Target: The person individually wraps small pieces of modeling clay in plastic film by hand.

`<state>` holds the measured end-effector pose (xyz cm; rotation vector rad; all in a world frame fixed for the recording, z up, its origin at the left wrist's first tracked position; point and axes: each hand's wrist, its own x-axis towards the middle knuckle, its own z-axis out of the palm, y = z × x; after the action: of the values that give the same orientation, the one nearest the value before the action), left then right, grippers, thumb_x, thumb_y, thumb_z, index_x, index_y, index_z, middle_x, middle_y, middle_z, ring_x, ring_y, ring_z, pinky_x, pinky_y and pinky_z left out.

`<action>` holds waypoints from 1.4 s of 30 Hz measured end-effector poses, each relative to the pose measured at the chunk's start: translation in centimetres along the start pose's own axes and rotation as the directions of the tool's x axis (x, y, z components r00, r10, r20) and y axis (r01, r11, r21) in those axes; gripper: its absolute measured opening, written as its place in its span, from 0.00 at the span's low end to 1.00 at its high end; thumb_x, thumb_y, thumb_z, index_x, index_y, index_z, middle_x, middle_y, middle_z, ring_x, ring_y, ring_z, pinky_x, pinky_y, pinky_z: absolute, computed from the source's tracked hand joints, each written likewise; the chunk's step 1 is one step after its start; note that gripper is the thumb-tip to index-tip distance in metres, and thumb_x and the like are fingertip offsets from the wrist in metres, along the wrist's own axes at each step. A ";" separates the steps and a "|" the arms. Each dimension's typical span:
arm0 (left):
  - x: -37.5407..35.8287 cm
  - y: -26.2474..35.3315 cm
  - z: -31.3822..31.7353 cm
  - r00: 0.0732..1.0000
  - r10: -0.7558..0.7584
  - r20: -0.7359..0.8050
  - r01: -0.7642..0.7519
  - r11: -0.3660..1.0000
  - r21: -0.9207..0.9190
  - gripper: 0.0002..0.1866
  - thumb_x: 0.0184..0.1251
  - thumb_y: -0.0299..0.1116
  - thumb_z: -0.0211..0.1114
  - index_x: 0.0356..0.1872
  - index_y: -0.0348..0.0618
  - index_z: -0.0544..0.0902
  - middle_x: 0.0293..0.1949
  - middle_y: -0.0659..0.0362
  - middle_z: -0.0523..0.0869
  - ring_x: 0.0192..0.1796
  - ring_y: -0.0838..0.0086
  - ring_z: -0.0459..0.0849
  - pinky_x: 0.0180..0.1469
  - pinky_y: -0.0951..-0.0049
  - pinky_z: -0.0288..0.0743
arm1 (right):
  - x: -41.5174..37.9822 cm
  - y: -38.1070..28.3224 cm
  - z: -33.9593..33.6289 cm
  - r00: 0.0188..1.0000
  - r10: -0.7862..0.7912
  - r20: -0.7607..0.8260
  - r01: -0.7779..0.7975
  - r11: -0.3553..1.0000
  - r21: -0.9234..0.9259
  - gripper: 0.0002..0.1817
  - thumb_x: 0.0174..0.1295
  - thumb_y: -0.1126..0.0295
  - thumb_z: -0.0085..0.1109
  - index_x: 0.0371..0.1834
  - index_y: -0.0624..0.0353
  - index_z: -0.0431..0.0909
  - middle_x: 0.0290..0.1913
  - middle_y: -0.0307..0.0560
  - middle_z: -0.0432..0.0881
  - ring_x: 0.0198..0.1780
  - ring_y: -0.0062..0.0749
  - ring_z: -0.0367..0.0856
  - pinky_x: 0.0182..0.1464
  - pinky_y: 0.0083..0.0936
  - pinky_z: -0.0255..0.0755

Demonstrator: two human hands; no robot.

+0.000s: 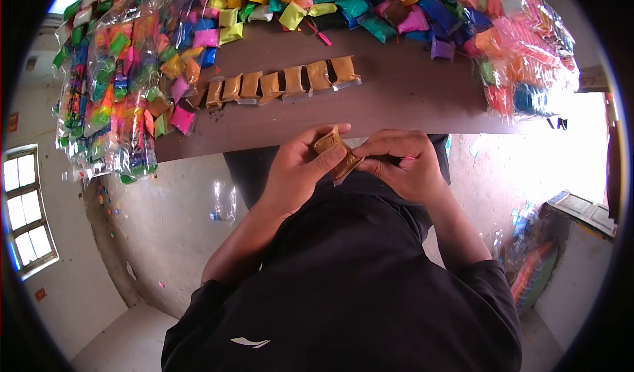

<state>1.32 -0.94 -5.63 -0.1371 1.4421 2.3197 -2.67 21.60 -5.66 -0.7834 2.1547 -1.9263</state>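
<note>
At the bottom of the frame a black shirt with a small white logo is seen. Just above it, at the centre, a small brown packet is held between both hands in front of the desk edge. The left hand is closed around the packet, with the thumb laid across its front. The right hand is curled, its fingertips pinched on the packet's right edge.

Beyond the hands, a dark brown wooden desk is spread across the upper half. A row of brown packets is laid side by side on its middle. Farther back, a heap of loose coloured packets is piled along the top edge. Clear bags of coloured packets are draped over the desk's left end, and more bags are stacked at the upper right.

A pale concrete floor is seen beneath, and a window is set at the left edge.
</note>
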 end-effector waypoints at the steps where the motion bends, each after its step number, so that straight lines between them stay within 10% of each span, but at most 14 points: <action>1: 0.1 -0.1 0.0 1.000 0.009 -0.013 -0.009 1.000 0.020 0.23 0.81 0.32 0.65 0.70 0.34 0.75 0.53 0.58 0.87 0.54 0.78 0.86 0.54 0.74 0.82 | 0.1 -0.1 0.0 1.000 -0.028 0.004 0.028 0.999 -0.039 0.08 0.57 0.79 0.78 0.39 0.62 0.91 0.35 0.40 0.89 0.29 0.20 0.78 0.31 0.20 0.69; 6: -0.3 -1.1 2.2 0.966 0.146 -0.215 -0.181 0.971 -0.153 0.24 0.76 0.27 0.70 0.68 0.31 0.75 0.52 0.54 0.87 0.58 0.71 0.85 0.63 0.68 0.81 | 0.1 -0.2 0.7 0.983 0.089 -0.159 -0.098 0.994 -0.049 0.06 0.58 0.81 0.75 0.38 0.64 0.91 0.36 0.42 0.90 0.32 0.20 0.82 0.32 0.19 0.72; 9: -0.9 -3.3 1.8 0.822 0.519 -0.235 -0.407 0.824 0.394 0.23 0.67 0.19 0.75 0.61 0.29 0.79 0.52 0.49 0.89 0.55 0.68 0.89 0.61 0.67 0.83 | 0.1 0.6 1.6 0.965 0.093 -0.245 -0.100 0.995 -0.019 0.05 0.60 0.81 0.74 0.38 0.65 0.90 0.37 0.44 0.91 0.34 0.20 0.83 0.35 0.19 0.73; 15: -0.7 -2.6 1.8 0.649 0.755 -0.093 -0.369 0.419 0.829 0.10 0.66 0.21 0.78 0.44 0.29 0.87 0.42 0.52 0.92 0.42 0.77 0.89 0.49 0.77 0.83 | -0.2 0.6 3.0 0.932 0.143 -0.333 -0.148 0.989 0.011 0.05 0.62 0.80 0.73 0.40 0.66 0.90 0.38 0.44 0.91 0.36 0.22 0.84 0.39 0.19 0.74; 31: 0.3 -1.7 0.8 0.736 0.677 0.011 -0.441 0.468 0.765 0.07 0.67 0.21 0.77 0.41 0.31 0.87 0.37 0.56 0.90 0.39 0.81 0.86 0.43 0.79 0.79 | -0.8 1.5 1.6 0.947 0.164 -0.276 -0.161 0.986 0.034 0.03 0.63 0.79 0.70 0.37 0.65 0.86 0.35 0.43 0.87 0.32 0.21 0.79 0.37 0.20 0.71; 35: 0.3 -1.6 0.7 0.867 0.494 -0.068 -0.326 0.665 0.672 0.08 0.69 0.23 0.76 0.43 0.32 0.86 0.37 0.58 0.90 0.39 0.82 0.85 0.44 0.80 0.79 | -0.4 1.5 0.8 0.961 0.125 -0.247 -0.143 0.988 -0.053 0.03 0.64 0.78 0.70 0.36 0.66 0.86 0.33 0.39 0.86 0.32 0.19 0.79 0.36 0.19 0.70; 39: 2.1 -2.3 -1.5 0.948 0.307 -0.077 -0.223 0.821 0.525 0.15 0.72 0.26 0.74 0.55 0.33 0.83 0.43 0.60 0.89 0.46 0.81 0.85 0.51 0.80 0.78 | 1.0 1.9 -0.9 0.846 0.517 -0.132 -0.469 0.838 0.279 0.04 0.65 0.74 0.70 0.35 0.62 0.86 0.30 0.36 0.84 0.27 0.16 0.74 0.31 0.18 0.63; 42: 4.1 -2.3 -0.2 0.889 0.454 -0.067 -0.343 0.754 0.560 0.20 0.75 0.28 0.72 0.63 0.33 0.80 0.48 0.61 0.88 0.50 0.79 0.85 0.56 0.79 0.79 | 2.7 3.7 -2.0 0.718 0.693 -0.056 -0.614 0.670 0.417 0.05 0.65 0.70 0.69 0.34 0.59 0.85 0.30 0.37 0.84 0.22 0.14 0.66 0.24 0.18 0.54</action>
<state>-1.60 0.92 -8.84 0.1212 2.3732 2.1382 -6.92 22.28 -8.20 0.2777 1.7038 -1.9344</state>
